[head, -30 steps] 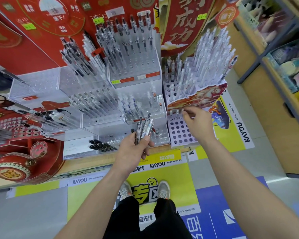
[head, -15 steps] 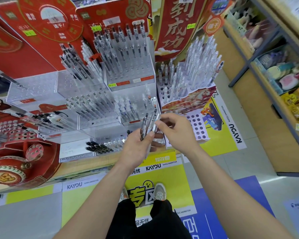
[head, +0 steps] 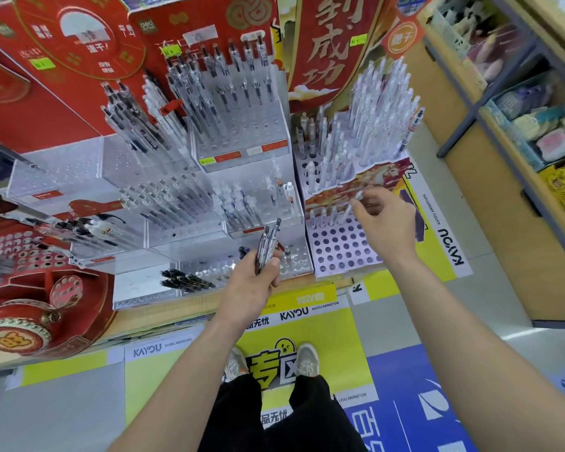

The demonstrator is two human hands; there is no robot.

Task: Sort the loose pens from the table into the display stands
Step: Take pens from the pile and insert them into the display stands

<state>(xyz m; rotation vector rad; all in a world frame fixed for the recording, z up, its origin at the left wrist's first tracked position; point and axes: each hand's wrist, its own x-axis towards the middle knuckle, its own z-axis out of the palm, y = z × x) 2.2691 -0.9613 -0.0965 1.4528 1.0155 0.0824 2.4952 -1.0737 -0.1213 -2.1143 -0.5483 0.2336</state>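
Two bare hands are seen from above, both reached out over a table (head: 163, 316) crowded with pen displays.

A small bundle of pens (head: 268, 246) is gripped in the left hand (head: 253, 282). At least two clear barrels with dark parts can be counted, and a third cannot be ruled out. The fingers are curled round the lower ends and the pens point up and away from the body. This hand is held low, just over the front edge of the table, with the forearm stretched forward from the lower left.

One single pen (head: 357, 196), pale and blurred, is pinched between the thumb and fingertips of the right hand (head: 385, 223). It is held above the back rows of a white stand (head: 340, 252) pierced with many round holes. About four pens are stood in that stand's rear row, and most of the other holes are dark and unfilled. Whether the pinched pen touches the stand cannot be told. The right wrist is bent, the palm faces down and the forearm comes in from the lower right.

Dozens of white pens (head: 375, 119) are stood upright on the tier behind. Several clear stands (head: 242, 135) are stepped to the left, partly filled. Three or so black pens (head: 183, 278) are laid flat at the front, just left of the left hand. Two shoes (head: 307, 358) are visible on the floor below.
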